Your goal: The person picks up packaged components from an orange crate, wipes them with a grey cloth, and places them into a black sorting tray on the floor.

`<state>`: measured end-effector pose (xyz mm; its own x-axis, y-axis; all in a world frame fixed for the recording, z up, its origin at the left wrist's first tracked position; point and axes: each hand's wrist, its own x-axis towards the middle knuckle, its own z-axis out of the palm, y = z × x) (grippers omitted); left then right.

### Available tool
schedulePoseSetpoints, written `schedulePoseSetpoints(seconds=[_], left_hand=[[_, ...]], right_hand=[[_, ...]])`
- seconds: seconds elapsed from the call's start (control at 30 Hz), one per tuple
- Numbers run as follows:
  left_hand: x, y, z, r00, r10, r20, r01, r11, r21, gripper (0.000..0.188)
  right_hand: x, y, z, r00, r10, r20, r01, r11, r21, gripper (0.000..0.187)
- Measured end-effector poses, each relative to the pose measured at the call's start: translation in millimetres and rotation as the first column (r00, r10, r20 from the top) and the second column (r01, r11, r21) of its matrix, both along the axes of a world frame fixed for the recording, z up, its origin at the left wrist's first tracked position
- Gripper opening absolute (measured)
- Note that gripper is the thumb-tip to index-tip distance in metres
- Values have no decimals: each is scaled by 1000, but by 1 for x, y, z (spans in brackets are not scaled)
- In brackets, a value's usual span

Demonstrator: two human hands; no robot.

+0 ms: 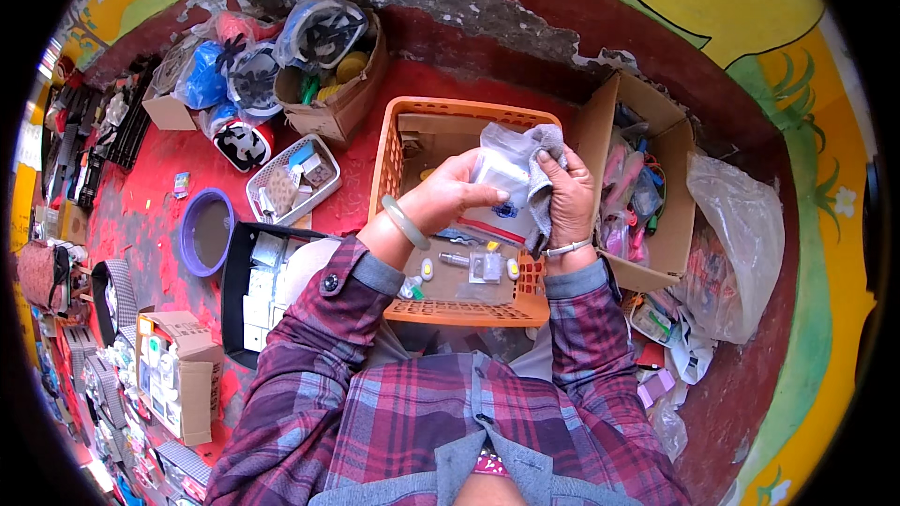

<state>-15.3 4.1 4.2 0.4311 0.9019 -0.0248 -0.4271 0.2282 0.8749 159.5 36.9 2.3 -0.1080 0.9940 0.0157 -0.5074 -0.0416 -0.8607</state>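
My left hand (433,199) pinches a white, squarish item (500,171) wrapped in clear plastic. My right hand (568,199) is closed on a grey cloth (541,183), which is pressed against the side of that item. Both hands are over an orange plastic basket (382,155) with openwork walls. Inside it, below my hands, are a small clear plastic box (486,267), a white-and-yellow oval piece (427,269) and a similar one (513,269). A flat packet with a red edge (495,232) lies partly hidden under my hands.
Right of the basket stands an open cardboard box (677,225) of colourful goods, with a clear plastic bag (741,244) beside it. To the left are a white tray (328,189), a purple basin (190,248) and a black box (234,319). A full carton (337,117) stands behind.
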Motion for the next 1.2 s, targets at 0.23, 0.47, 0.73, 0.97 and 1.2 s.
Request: schedulePoseSetpoints(seconds=[0.23,0.47,0.73,0.97,1.2], left_hand=[[7,-2,-3,1000,-7,-4,7,1000,18,46],[6,-2,-1,999,-3,-35,4,1000,17,46],[1,-3,3,997,-26,-71,24,999,-24,44],[-18,-5,18,1000,-20,-8,20,997,-74,47],[-25,-3,13,949,-242,-203,235,970,-58,46]], right_hand=[[3,4,-7,969,-183,164,168,980,103,25],[1,5,-8,945,-255,207,229,963,139,21],[18,18,-13,946,-293,138,290,956,41,16],[43,25,11,939,60,-339,-108,986,-125,39],[19,-7,46,985,116,-131,-129,987,-100,54]])
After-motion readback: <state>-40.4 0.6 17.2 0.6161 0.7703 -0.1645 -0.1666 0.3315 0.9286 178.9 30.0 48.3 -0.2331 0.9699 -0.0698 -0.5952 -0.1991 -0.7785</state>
